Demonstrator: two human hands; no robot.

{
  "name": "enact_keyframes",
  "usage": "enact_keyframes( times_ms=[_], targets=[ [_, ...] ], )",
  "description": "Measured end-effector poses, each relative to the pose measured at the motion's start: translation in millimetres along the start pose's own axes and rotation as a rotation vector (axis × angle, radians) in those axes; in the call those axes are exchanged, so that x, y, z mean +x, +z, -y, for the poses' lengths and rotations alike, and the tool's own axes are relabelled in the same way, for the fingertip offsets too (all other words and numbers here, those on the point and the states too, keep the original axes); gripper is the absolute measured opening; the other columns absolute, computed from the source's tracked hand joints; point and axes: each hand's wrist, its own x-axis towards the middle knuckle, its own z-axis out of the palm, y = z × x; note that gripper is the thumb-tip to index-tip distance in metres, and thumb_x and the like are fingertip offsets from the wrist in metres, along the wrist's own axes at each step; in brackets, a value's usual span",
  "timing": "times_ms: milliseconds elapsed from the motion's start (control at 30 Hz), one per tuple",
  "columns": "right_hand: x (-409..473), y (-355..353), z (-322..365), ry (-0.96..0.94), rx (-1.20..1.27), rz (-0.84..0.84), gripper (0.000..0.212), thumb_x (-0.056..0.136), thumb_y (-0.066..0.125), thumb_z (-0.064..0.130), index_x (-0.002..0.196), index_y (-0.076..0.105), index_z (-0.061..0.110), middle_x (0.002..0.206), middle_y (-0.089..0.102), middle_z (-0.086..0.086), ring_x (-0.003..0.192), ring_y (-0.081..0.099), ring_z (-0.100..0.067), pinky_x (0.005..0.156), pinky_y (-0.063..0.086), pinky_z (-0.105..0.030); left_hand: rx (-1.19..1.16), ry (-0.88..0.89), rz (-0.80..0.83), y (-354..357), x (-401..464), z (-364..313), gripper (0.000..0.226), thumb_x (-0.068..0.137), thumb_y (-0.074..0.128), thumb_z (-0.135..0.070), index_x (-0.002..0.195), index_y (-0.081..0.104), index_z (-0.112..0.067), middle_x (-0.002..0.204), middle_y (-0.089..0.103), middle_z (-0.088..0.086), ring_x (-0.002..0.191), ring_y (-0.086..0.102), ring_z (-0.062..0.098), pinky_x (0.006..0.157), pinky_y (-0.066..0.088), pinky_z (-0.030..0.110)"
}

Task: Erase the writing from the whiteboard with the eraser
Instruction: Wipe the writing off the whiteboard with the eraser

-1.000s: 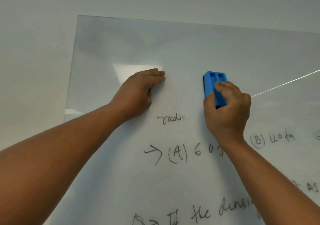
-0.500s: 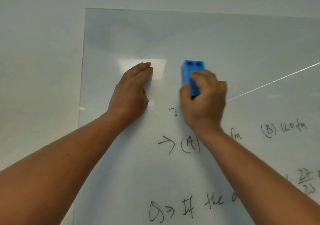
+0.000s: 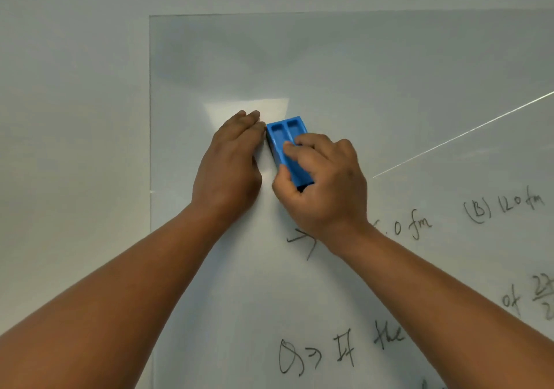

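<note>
Right hand [image 3: 325, 184] grips eraser [image 3: 289, 148] on whiteboard [image 3: 389, 73] (left hand [image 3: 229, 166] flat beside).

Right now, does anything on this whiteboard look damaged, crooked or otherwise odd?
Nothing looks damaged. The thin pale line slanting across the whiteboard at right could be a reflection or a scratch; I cannot tell. The right hand grips the blue eraser beside the flat left hand, and writing remains below.

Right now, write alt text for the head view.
A right hand grips a blue eraser against a whiteboard, beside a left hand resting flat on it. Handwriting remains below and to the right.
</note>
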Motion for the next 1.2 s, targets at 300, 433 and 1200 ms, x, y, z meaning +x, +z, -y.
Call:
enact_keyframes(
  times_ms=[300, 433, 1200],
  targets=[
    [7.7, -12.1, -16.2, 0.238, -0.004, -0.075, 0.033, 0.081, 0.071, 0.03, 0.11, 0.073, 0.015, 0.113, 0.069, 0.0, 0.094, 0.055, -0.029, 0.068, 0.052, -0.036, -0.009, -0.01, -0.002, -4.7, -15.9, 4.7, 0.052, 0.091, 0.049, 0.006, 0.139, 0.053, -0.012, 0.15, 0.047, 0.001, 0.143, 0.034, 0.016, 0.114, 0.022, 0.023],
    [-34.4, -17.1, -2.0, -0.01, 0.113, 0.081, 0.032, 0.08, 0.07, 0.031, 0.106, 0.076, 0.014, 0.11, 0.071, 0.0, 0.083, 0.055, -0.026, 0.065, 0.051, -0.034, -0.029, -0.021, 0.011, -4.6, -17.2, 1.4, 0.052, 0.089, 0.049, 0.009, 0.137, 0.056, -0.011, 0.148, 0.049, 0.002, 0.142, 0.036, 0.017, 0.114, 0.024, 0.024],
    [-52.6, -10.6, 18.6, 0.059, 0.041, 0.012, 0.025, 0.079, 0.07, 0.031, 0.097, 0.075, 0.014, 0.094, 0.067, -0.003, 0.075, 0.049, -0.028, 0.062, 0.046, -0.041, 0.032, -0.018, 0.028, -8.0, -33.6, -4.3, 0.049, 0.092, 0.051, 0.005, 0.138, 0.054, -0.01, 0.148, 0.049, 0.003, 0.144, 0.035, 0.019, 0.115, 0.024, 0.028]
  ],
)
